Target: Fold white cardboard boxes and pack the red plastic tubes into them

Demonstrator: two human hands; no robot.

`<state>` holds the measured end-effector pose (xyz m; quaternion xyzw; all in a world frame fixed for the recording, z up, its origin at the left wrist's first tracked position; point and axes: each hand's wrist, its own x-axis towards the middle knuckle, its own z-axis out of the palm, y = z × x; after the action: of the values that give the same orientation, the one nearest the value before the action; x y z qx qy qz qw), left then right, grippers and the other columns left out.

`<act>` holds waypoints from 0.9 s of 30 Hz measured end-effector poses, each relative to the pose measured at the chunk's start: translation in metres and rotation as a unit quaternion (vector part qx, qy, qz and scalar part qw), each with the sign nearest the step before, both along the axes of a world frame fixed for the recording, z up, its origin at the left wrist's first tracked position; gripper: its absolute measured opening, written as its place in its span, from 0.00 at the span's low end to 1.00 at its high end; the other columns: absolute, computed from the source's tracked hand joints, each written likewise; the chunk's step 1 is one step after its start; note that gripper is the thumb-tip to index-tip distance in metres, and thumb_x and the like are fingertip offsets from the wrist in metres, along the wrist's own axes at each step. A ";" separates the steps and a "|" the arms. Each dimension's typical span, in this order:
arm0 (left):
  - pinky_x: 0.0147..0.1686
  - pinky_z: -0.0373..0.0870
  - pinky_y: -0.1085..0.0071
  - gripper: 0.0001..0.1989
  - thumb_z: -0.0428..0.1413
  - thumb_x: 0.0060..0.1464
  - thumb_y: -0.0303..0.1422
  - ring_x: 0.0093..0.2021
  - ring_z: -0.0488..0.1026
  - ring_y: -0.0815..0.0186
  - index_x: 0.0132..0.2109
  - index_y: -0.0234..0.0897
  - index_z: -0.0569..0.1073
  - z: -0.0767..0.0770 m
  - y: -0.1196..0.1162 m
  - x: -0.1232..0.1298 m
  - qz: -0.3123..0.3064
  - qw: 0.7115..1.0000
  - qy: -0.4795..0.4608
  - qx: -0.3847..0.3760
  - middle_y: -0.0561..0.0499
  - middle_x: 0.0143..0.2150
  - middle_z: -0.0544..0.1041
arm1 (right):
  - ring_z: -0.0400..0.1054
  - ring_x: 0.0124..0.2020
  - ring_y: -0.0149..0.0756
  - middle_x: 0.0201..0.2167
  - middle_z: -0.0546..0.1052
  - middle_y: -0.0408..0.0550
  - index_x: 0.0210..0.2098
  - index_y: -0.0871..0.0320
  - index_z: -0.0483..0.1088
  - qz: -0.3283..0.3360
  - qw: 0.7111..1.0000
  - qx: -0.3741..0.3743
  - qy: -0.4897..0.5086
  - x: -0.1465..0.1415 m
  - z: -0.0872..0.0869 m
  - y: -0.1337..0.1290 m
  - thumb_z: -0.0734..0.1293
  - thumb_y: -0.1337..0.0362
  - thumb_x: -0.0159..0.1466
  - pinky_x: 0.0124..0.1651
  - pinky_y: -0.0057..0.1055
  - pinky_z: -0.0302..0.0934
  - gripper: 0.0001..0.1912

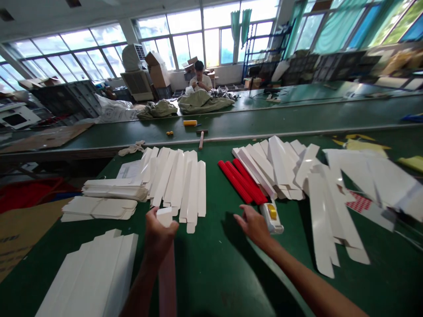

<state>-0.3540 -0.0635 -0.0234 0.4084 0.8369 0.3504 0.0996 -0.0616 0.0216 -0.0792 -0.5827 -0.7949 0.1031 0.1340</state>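
My left hand point(160, 233) is closed around the far end of a long, narrow white carton point(167, 273), which points back toward me along the table. A white end flap of it shows between the thumb and fingers. My right hand point(254, 225) hovers over the table, thumb and fingers apart, with nothing in it. Just to its right lies a white tape dispenser point(272, 218) with a yellow part. Several red tubes point(243, 181) lie beyond my right fingertips. Several flattened white cartons point(178, 178) are spread out ahead of my left hand.
Finished-looking long white boxes point(89, 273) lie side by side at the near left, with bundled flat cartons point(99, 208) behind them. More loose cartons point(325, 215) cover the right side. A hammer point(201, 139) lies at the back edge; a person point(201, 79) sits beyond.
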 end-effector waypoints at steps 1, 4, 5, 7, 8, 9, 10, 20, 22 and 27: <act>0.42 0.74 0.65 0.33 0.57 0.50 0.36 0.44 0.74 0.59 0.60 0.28 0.56 -0.011 -0.002 -0.019 -0.003 0.996 0.057 -0.073 0.40 0.50 0.68 | 0.71 0.41 0.47 0.42 0.76 0.62 0.54 0.68 0.68 -0.037 0.999 0.012 -0.025 0.010 -0.008 0.019 0.63 0.61 0.65 0.45 0.38 0.63 0.21; 0.48 0.71 0.60 0.31 0.57 0.46 0.33 0.51 0.71 0.51 0.55 0.20 0.61 -0.050 -0.005 -0.068 0.010 0.983 0.094 -0.159 0.33 0.51 0.68 | 0.63 0.53 0.61 0.53 0.69 0.75 0.58 0.76 0.62 -0.086 0.993 0.040 -0.074 0.030 -0.025 0.063 0.66 0.68 0.59 0.56 0.54 0.54 0.29; 0.48 0.71 0.59 0.30 0.57 0.46 0.33 0.51 0.71 0.49 0.54 0.19 0.62 -0.063 -0.006 -0.080 0.015 0.978 0.100 -0.181 0.32 0.50 0.68 | 0.59 0.56 0.63 0.56 0.66 0.76 0.59 0.76 0.61 -0.087 0.991 0.048 -0.087 0.032 -0.030 0.072 0.66 0.70 0.57 0.59 0.57 0.49 0.32; 0.46 0.71 0.55 0.27 0.56 0.46 0.35 0.49 0.71 0.47 0.51 0.21 0.66 -0.085 -0.008 -0.101 0.024 0.967 0.116 -0.227 0.32 0.47 0.70 | 0.54 0.61 0.63 0.60 0.63 0.73 0.60 0.73 0.60 -0.062 0.991 0.056 -0.108 0.028 -0.037 0.079 0.65 0.72 0.55 0.62 0.59 0.40 0.33; 0.45 0.70 0.53 0.25 0.56 0.47 0.37 0.49 0.71 0.45 0.49 0.23 0.68 -0.094 -0.008 -0.108 0.028 0.960 0.128 -0.246 0.33 0.46 0.71 | 0.52 0.62 0.60 0.62 0.62 0.69 0.61 0.70 0.60 -0.040 0.991 0.057 -0.115 0.023 -0.041 0.079 0.65 0.72 0.55 0.64 0.58 0.39 0.33; 0.45 0.69 0.50 0.23 0.55 0.47 0.38 0.49 0.70 0.44 0.48 0.26 0.70 -0.101 -0.009 -0.114 0.033 0.954 0.141 -0.261 0.34 0.46 0.71 | 0.52 0.63 0.57 0.63 0.62 0.65 0.61 0.66 0.61 -0.016 0.991 0.057 -0.119 0.016 -0.045 0.077 0.65 0.71 0.56 0.64 0.56 0.39 0.33; 0.46 0.68 0.47 0.22 0.55 0.47 0.38 0.50 0.69 0.43 0.48 0.28 0.70 -0.108 -0.011 -0.117 0.037 0.949 0.158 -0.271 0.35 0.46 0.71 | 0.52 0.63 0.54 0.63 0.62 0.61 0.62 0.63 0.61 0.005 0.991 0.058 -0.122 0.008 -0.048 0.073 0.64 0.70 0.57 0.65 0.53 0.40 0.32; 0.50 0.59 0.44 0.25 0.46 0.58 0.27 0.58 0.58 0.46 0.62 0.32 0.60 -0.114 -0.024 -0.096 0.009 0.920 0.329 -0.214 0.34 0.61 0.60 | 0.54 0.60 0.61 0.61 0.60 0.71 0.60 0.68 0.58 -0.107 0.980 0.053 -0.157 -0.009 -0.054 0.086 0.62 0.67 0.61 0.57 0.58 0.45 0.28; 0.48 0.61 0.46 0.23 0.47 0.59 0.30 0.57 0.60 0.46 0.61 0.32 0.62 -0.114 -0.020 -0.084 -0.013 0.923 0.339 -0.182 0.34 0.60 0.62 | 0.59 0.55 0.60 0.55 0.65 0.71 0.57 0.68 0.61 -0.124 0.977 0.025 -0.169 0.002 -0.048 0.100 0.66 0.65 0.59 0.53 0.54 0.51 0.27; 0.42 0.69 0.60 0.19 0.49 0.61 0.32 0.52 0.69 0.55 0.58 0.33 0.66 -0.116 0.000 -0.037 -0.133 0.946 0.276 -0.104 0.39 0.54 0.67 | 0.66 0.50 0.58 0.48 0.70 0.67 0.50 0.67 0.65 -0.147 0.969 -0.055 -0.188 0.028 -0.036 0.127 0.72 0.51 0.55 0.48 0.48 0.56 0.32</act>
<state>-0.3914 -0.0639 -0.1389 0.5842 0.8015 0.1181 -0.0477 -0.0333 0.1486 -0.1148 -0.7089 -0.7043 0.0144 -0.0364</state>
